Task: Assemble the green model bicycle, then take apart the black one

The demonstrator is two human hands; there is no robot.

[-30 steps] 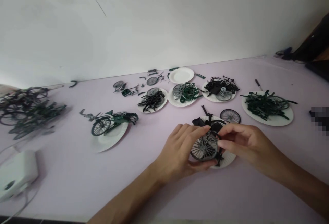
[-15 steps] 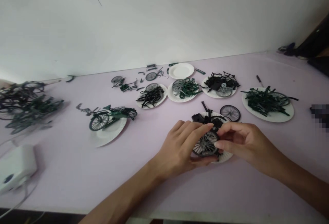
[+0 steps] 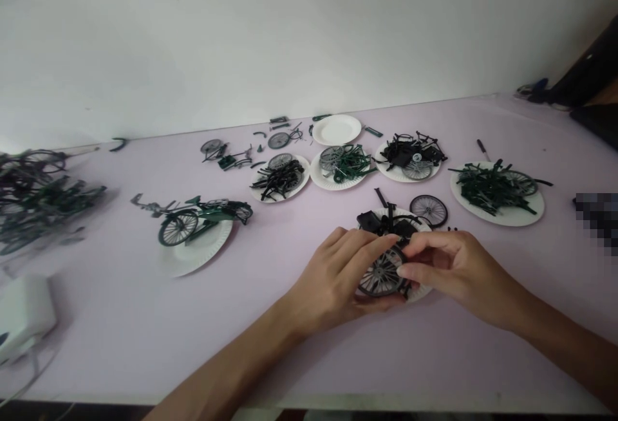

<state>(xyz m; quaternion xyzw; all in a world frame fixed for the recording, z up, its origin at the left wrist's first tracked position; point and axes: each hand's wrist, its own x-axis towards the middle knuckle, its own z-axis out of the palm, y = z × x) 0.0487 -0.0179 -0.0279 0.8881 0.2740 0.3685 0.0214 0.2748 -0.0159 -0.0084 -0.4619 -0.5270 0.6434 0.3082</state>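
Note:
My left hand (image 3: 340, 276) is curled round a small spoked model bicycle wheel (image 3: 381, 274), with fingers over its top and the thumb along its lower edge. At the wheel's right side, my right hand (image 3: 447, 266) pinches the rim between thumb and forefinger. Both hands are over a paper plate (image 3: 423, 292) of black bicycle parts, which they partly cover. Another black wheel (image 3: 429, 211) lies at that plate's upper right edge. Any small piece between my right fingertips is hidden.
A green model bicycle (image 3: 200, 218) rests on a plate at left. Several plates of black and green parts stand behind, near a bare white plate (image 3: 337, 130). A screwdriver (image 3: 483, 149) lies behind the right plate (image 3: 533, 216). A white box with a cable (image 3: 29, 311) sits front left.
The whole view has shifted slightly, so things appear a little further left. Both hands keep nearly the same grip on the wheel.

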